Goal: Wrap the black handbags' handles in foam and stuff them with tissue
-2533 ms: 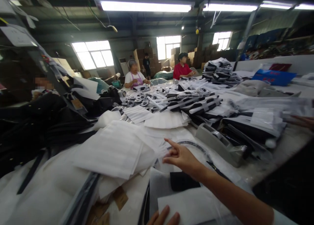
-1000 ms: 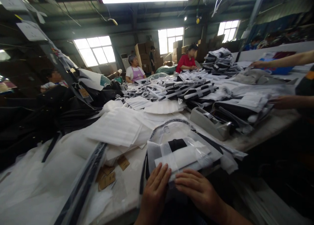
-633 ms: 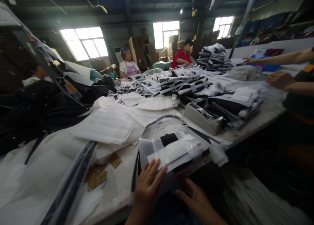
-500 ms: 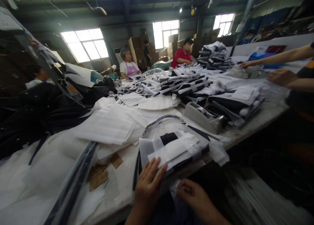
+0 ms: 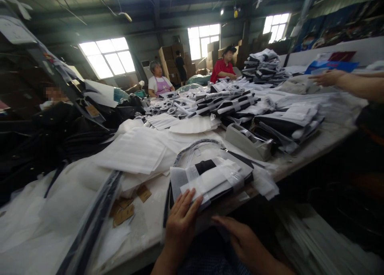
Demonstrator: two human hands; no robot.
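Observation:
A handbag [image 5: 207, 167] lies at the table's near edge, with its curved handle wrapped in clear film. White foam sheet and a clear band cover its front. My left hand [image 5: 181, 221] rests flat on the lower left of this wrapping, fingers stretched out. My right hand [image 5: 240, 237] is just below the bag, by the table edge; its index finger points left, and the other fingers are partly hidden. I cannot make out anything held in it.
White foam sheets [image 5: 135, 151] lie left of the bag, near brown tags [image 5: 123, 215] and film-wrapped straps [image 5: 93, 223]. A grey tape dispenser [image 5: 247, 143] stands behind it. Wrapped bags [image 5: 288, 125] are piled beyond. A co-worker's arm [image 5: 345, 81] reaches in from the right.
My right hand has turned, its index finger now stretched left; the clear plastic piece it pinched no longer shows plainly. My left hand stays on the bag. The co-worker's hands at right have shifted.

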